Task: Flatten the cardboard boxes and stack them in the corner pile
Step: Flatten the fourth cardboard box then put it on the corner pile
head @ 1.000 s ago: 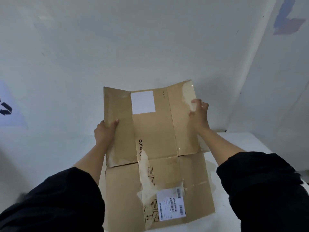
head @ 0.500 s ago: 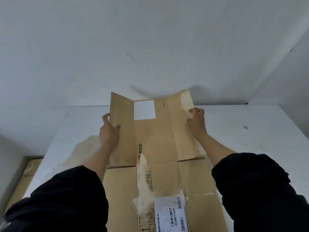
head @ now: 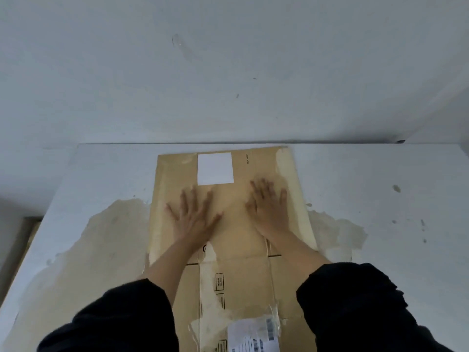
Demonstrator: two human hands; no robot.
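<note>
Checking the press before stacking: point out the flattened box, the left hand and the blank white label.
flattened box (head: 236,235), head view, bare centre panel
left hand (head: 194,219), head view, back of hand
blank white label (head: 215,168), head view, label centre

Little can be read. On the flattened brown cardboard box (head: 236,240), a blank white square sticker (head: 215,168) sits near the top centre of the frame — no print on it. Just right of it runs a short line of small black print (head: 247,158), too small to read. Lower centre, two black-outlined handling symbols (head: 219,290) stand on the cardboard, their contents illegible. At the bottom edge, a white shipping label (head: 253,339) under clear tape shows barcodes and fine print — blurred, no word or number legible.
</note>
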